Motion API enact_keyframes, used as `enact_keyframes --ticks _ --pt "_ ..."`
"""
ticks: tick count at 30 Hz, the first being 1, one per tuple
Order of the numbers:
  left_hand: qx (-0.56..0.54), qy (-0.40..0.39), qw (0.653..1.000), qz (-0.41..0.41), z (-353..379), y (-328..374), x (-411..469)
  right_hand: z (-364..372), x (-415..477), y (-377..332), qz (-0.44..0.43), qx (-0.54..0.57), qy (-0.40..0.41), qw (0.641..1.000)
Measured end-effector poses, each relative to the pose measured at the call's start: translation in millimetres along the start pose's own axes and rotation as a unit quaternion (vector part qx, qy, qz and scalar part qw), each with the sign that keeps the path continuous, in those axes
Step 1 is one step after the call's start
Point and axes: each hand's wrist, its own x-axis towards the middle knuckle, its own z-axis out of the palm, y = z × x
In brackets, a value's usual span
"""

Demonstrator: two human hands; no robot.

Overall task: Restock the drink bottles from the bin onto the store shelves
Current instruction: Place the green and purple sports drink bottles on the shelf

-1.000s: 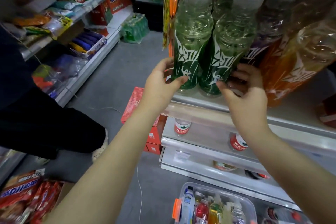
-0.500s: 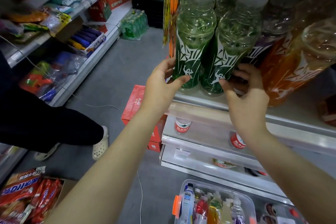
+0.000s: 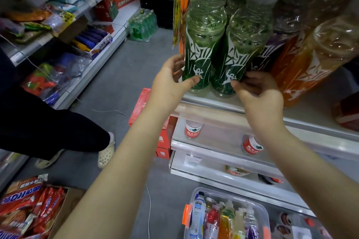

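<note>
While your left hand [image 3: 171, 85] curls round the left green bottle [image 3: 202, 44] and your right hand [image 3: 260, 97] pinches the right green bottle [image 3: 239, 54], both upright at the shelf [image 3: 213, 106] edge, you're likely straightening them; next, release and reach for the bin [image 3: 265, 211].

Green bottles [image 3: 202, 58]: clear glossy plastic, shiny film labels. Shelf [image 3: 223, 116]: smooth pale metal. Bin [image 3: 264, 213]: translucent plastic.

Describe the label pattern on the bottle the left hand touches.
The left bottle has a dark green label with jagged white lettering and a white figure; head view.
</note>
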Motion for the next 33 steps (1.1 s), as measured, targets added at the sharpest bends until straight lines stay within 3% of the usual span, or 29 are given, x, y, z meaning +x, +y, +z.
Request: enact_keyframes --ticks 5,11,24,33 --pt "-0.086 0.080 0.992 0.053 8 9 -45 -22 -27 -15 0.037 0.113 -0.015 0.993" --pt "-0.155 0.059 0.986 0.030 31 1 -97 -38 -75 -11 0.059 0.182 -0.033 0.981" --pt "-0.157 -0.001 0.974 -0.161 82 -72 -185 -93 -156 76 0.201 0.148 -0.042 0.967" --pt "-0.098 -0.090 0.933 -0.333 129 -153 -270 -180 -218 186 0.333 0.095 -0.065 0.936"
